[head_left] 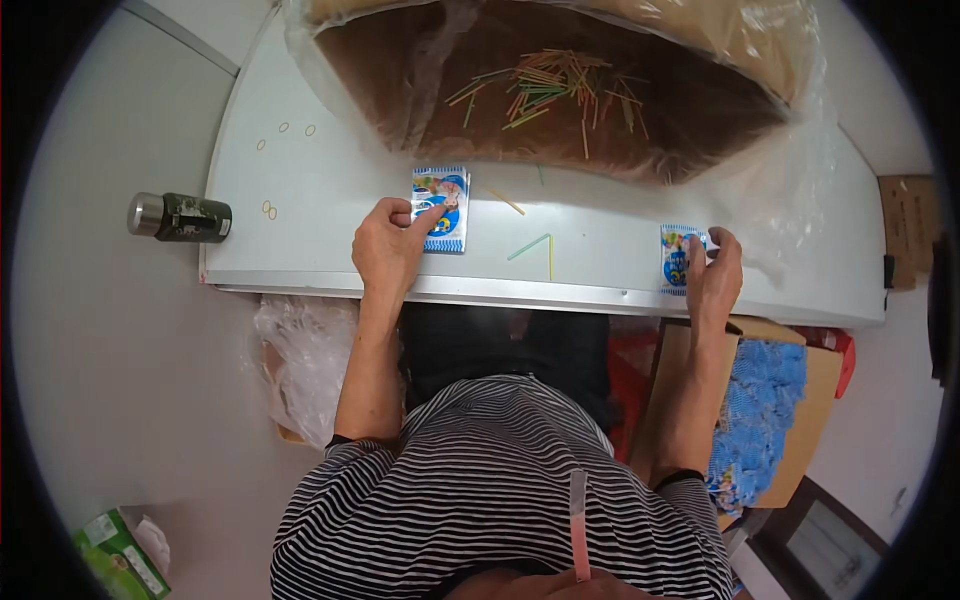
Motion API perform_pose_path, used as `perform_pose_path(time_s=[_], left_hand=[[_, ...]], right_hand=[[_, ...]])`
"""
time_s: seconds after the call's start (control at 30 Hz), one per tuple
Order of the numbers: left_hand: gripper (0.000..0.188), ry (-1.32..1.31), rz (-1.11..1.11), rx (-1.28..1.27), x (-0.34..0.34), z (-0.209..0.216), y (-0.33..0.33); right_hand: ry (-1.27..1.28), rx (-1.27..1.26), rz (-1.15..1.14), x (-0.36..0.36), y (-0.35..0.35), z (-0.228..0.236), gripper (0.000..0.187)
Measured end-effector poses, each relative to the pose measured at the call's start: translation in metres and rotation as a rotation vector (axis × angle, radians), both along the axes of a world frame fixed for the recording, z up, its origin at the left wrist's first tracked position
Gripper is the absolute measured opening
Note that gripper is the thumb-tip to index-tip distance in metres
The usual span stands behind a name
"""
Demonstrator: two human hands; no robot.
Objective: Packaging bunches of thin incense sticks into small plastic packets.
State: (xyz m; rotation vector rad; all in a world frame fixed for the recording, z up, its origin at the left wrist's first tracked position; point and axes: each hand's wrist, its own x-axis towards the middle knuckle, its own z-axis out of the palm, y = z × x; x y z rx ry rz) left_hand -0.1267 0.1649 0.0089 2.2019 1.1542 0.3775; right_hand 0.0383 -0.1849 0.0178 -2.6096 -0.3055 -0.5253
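My left hand grips the left side of a small stack of blue-and-white printed packets, thumb lying on top and the other fingers curled at the edge. Further right, near the table's front edge, my right hand pinches a similar packet by its right side; its fingertips partly cover it. Between the hands lie a bent green straw, a yellow straw and an orange-yellow straw. How many packets are in the stack I cannot tell.
Behind the hands, a plastic-lined box holds a pile of coloured thin straws. Rubber bands and a dark flask are at left. Below right stands a carton full of blue packets; clear plastic hangs below left.
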Motion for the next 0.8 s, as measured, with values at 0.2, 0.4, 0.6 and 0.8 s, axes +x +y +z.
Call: perform_pose_path(time_s=[0.2,0.4,0.6,0.8], left_hand=[[0.032,-0.251,0.031,-0.233,-0.008,-0.020,0.017],[0.025,-0.318,0.060,-0.140,-0.010,-0.027,0.009],[0.016,-0.471,-0.014,0.044,-0.011,-0.033,0.008],[0.015,-0.507,0.020,-0.016,-0.012,-0.041,0.012]], right_hand=[[0.049,-0.023,0.587,0.045,0.100,0.038,0.020],[0.016,-0.421,0.748,0.177,0.167,0.008,0.038],[-0.120,-0.310,0.955,0.221,0.193,-0.014,0.048],[0.519,-0.260,0.951,0.204,0.221,0.016,0.043]])
